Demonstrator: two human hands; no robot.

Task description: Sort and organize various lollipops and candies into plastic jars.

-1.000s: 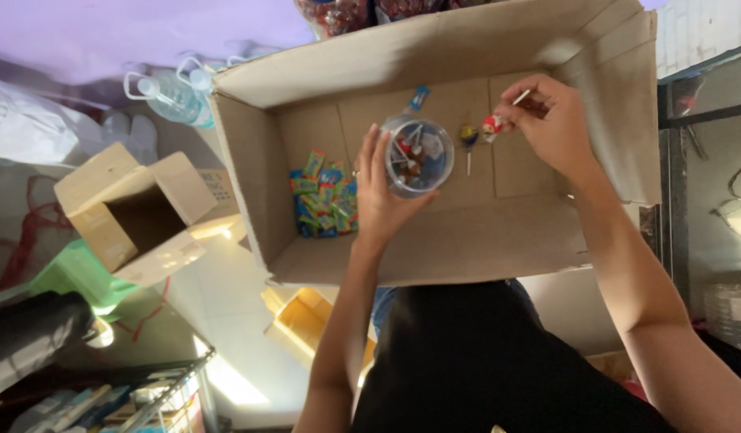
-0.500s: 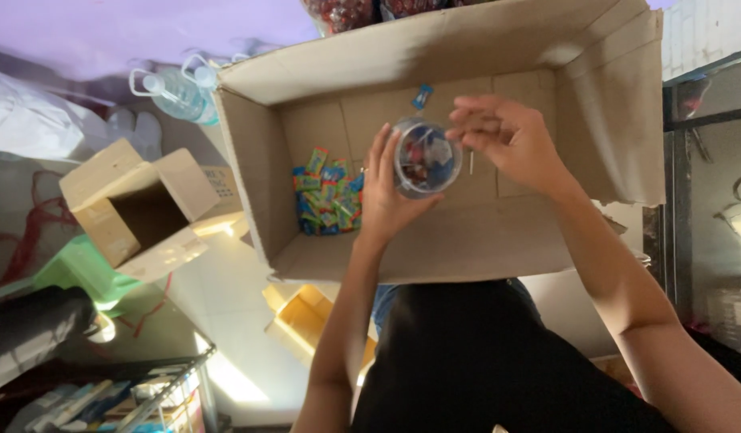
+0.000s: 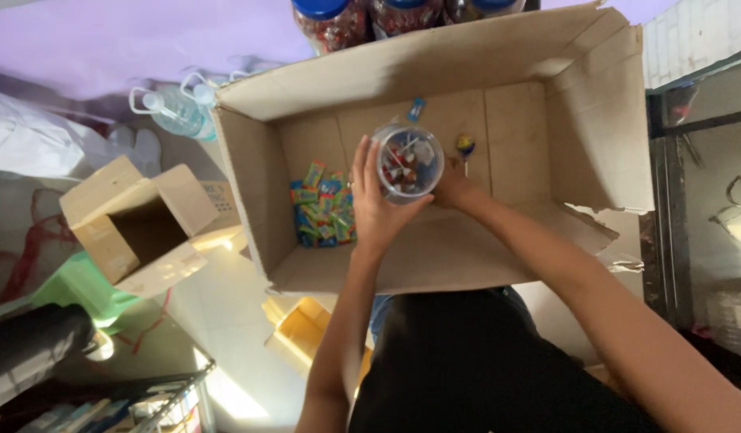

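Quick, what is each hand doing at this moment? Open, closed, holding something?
Left hand: closed around the clear jar of lollipops, holding it.
Right hand: beside the jar, mostly hidden behind it; grip cannot be told.

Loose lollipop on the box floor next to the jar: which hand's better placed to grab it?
Right hand, probably. It sits just below the loose lollipop, while the left hand grips the clear jar from the far side.
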